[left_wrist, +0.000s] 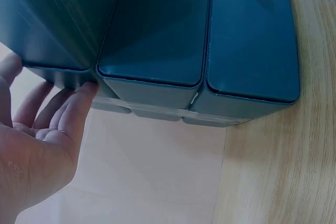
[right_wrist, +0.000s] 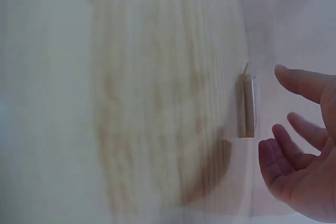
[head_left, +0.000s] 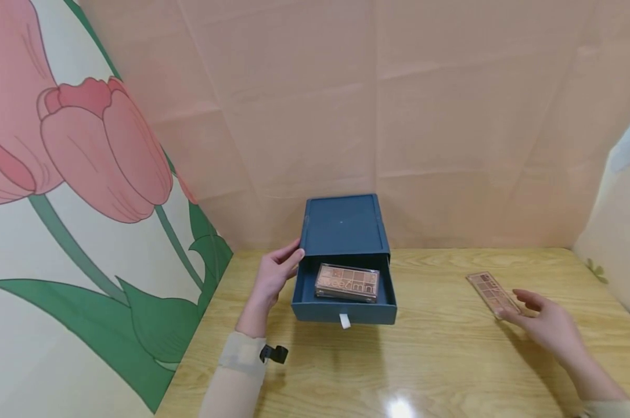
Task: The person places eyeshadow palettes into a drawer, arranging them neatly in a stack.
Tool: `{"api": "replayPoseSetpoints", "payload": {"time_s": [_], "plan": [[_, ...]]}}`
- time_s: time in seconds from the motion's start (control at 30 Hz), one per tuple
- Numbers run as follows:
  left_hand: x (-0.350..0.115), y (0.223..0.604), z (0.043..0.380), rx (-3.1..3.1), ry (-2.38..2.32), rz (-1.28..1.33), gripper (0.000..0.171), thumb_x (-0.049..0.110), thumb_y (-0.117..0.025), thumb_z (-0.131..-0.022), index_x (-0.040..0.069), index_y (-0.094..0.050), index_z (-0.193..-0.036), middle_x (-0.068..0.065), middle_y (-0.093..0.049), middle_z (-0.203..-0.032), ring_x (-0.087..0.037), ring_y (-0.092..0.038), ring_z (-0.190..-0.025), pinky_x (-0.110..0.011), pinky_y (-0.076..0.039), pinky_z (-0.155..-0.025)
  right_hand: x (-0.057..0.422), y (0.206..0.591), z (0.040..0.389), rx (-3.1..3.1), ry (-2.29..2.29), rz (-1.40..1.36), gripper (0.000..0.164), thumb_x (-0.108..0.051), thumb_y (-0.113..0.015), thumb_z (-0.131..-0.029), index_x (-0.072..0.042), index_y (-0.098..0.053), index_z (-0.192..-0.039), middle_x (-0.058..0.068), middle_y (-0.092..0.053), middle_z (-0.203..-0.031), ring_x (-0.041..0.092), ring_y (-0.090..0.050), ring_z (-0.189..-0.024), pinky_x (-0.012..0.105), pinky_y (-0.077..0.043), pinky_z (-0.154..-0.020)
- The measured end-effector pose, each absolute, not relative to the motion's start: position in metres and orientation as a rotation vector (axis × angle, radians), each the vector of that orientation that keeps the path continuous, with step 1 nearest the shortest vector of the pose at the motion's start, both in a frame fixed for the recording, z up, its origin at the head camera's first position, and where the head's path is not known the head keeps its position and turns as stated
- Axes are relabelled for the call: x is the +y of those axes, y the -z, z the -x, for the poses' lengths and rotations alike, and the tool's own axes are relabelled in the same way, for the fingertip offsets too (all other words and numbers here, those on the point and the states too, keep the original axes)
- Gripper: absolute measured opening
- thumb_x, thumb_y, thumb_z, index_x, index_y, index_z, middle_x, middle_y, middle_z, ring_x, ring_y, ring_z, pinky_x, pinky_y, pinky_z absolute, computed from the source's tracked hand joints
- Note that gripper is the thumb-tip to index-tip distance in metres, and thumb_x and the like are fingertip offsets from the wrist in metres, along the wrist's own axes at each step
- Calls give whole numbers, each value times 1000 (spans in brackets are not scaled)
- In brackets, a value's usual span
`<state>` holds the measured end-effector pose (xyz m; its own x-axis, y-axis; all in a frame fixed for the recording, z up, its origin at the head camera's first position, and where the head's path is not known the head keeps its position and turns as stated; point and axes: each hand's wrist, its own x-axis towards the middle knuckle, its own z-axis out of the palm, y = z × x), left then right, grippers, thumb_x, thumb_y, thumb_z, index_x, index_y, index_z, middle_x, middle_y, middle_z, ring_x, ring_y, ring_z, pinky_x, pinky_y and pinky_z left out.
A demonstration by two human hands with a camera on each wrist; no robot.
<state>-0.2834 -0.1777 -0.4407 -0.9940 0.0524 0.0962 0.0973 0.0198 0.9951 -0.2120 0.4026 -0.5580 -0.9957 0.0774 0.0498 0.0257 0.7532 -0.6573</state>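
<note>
A dark blue drawer box [head_left: 341, 226] stands against the back wall with its top drawer [head_left: 346, 313] pulled out. Inside that drawer lies an eyeshadow palette [head_left: 348, 283] in a clear case with lettering. My left hand [head_left: 276, 271] touches the box's left side near the front corner; in the left wrist view its fingertips rest against the blue wall. To the right, a second eyeshadow palette [head_left: 493, 294] lies on the table. My right hand [head_left: 547, 322] hovers beside its near end, thumb and fingers spread. A gap shows between hand and palette [right_wrist: 249, 109] in the right wrist view.
Two lower drawers, the middle drawer [left_wrist: 157, 30] and the bottom drawer [left_wrist: 252, 40], are closed and have white pull tabs. A pale cloth [head_left: 450, 145] covers the back wall. Painted tulips [head_left: 100, 145] decorate the left wall. The table [head_left: 429, 360] has a wood grain.
</note>
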Motion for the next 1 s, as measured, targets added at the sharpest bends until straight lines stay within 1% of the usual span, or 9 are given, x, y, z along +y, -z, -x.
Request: {"api": "replayPoseSetpoints", "payload": {"time_s": [0.1,0.13,0.2,0.23,0.4,0.53,0.63,0.77,1.0], "plan": [[-178,441,284,-2225,2168,160,48,41,-81,-98,22,-73,-141,-5,-65,-148,-32,-64,-132,-57,-53,-105,404,559,215,-2903,-1066,84,95,-48,-82,-96,17,-41,-152,46,-46,-146,67,-50,-127,63,-52,-89],[-178,441,284,-2227,2167,157,48,41,-81,-98,23,-73,-141,-5,-65,-148,-31,-64,-132,-57,-54,-105,404,560,216,-2912,-1062,80,97,-47,-83,-95,19,-40,-151,47,-45,-145,68,-50,-127,67,-51,-91],[-178,442,284,-2227,2169,154,48,41,-81,-98,23,-73,-141,-5,-65,-148,-31,-63,-133,-55,-54,-105,405,561,219,-2937,-1055,66,100,-46,-84,-94,22,-36,-151,49,-44,-143,68,-49,-126,68,-49,-94],[-178,442,284,-2226,2171,152,48,41,-81,-98,22,-73,-141,-5,-65,-148,-31,-63,-133,-55,-54,-105,405,562,220,-2946,-1046,57,101,-45,-84,-94,23,-35,-150,49,-45,-142,68,-50,-125,75,-43,-94],[-178,444,285,-2224,2177,157,48,39,-81,-99,21,-72,-142,-6,-64,-149,-31,-63,-134,-54,-54,-105,405,566,223,-2967,-978,4,100,-45,-86,-91,25,-39,-145,47,-59,-128,62,-61,-112,68,-49,-88],[-177,444,286,-2201,2190,156,46,36,-80,-99,18,-72,-141,-7,-65,-148,-31,-63,-133,-54,-55,-104,404,565,227,-2991,-928,-19,101,-49,-86,-91,27,-42,-142,49,-57,-128,63,-60,-111,69,-50,-87],[-176,443,287,-2195,2194,160,48,38,-82,-98,19,-73,-141,-6,-65,-147,-30,-63,-133,-53,-55,-104,404,563,229,-3000,-922,-23,100,-49,-85,-91,27,-43,-141,52,-53,-130,65,-57,-111,71,-49,-88],[-173,441,288,-2201,2199,191,52,41,-82,-97,19,-71,-143,-7,-64,-149,-30,-63,-134,-51,-55,-104,405,562,230,-2984,-901,-25,94,-44,-85,-91,28,-45,-137,51,-56,-122,62,-60,-105,68,-50,-85],[-176,440,285,-2196,2183,170,46,32,-80,-100,16,-71,-143,-8,-65,-148,-30,-64,-132,-50,-57,-102,404,563,232,-2987,-882,-96,84,-38,-86,-91,24,-50,-134,45,-64,-114,59,-63,-103,64,-53,-83]]}}
